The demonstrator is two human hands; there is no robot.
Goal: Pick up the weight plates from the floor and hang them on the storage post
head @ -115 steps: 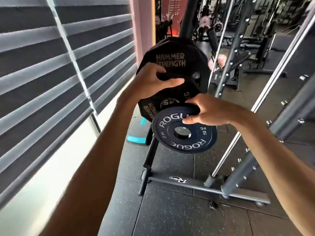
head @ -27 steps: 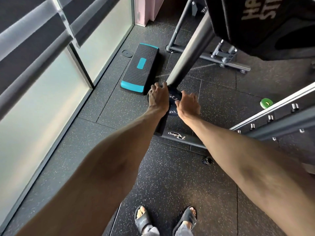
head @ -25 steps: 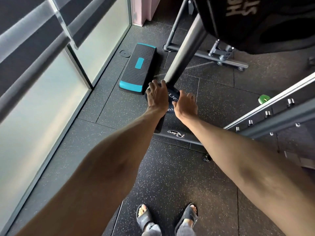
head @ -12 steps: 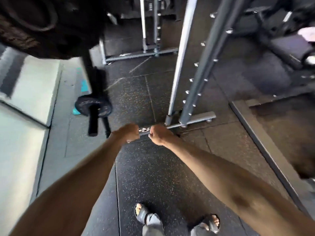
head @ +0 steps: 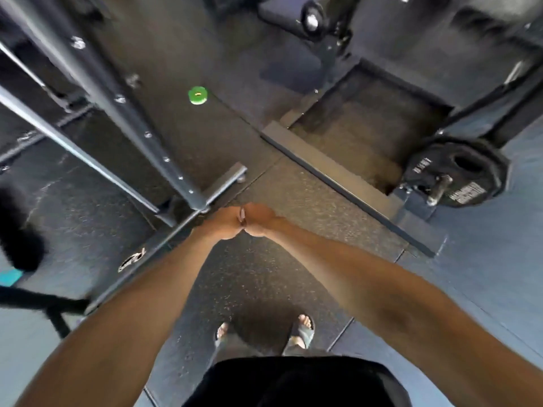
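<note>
- Curled into fists, knuckles touching, empty: left hand [head: 224,223], right hand [head: 261,220].
- Small round green weight plate [head: 198,95] lies flat on black rubber floor [head: 249,283], well ahead, slightly leftward; left hand nearer.

I count one small green weight plate [head: 198,95] lying on the floor [head: 264,289], one black weight plate [head: 458,179] that I can make out on a peg at my right, two hands, my left hand [head: 224,224] and right hand [head: 261,220], and two sandals [head: 302,331].
</note>
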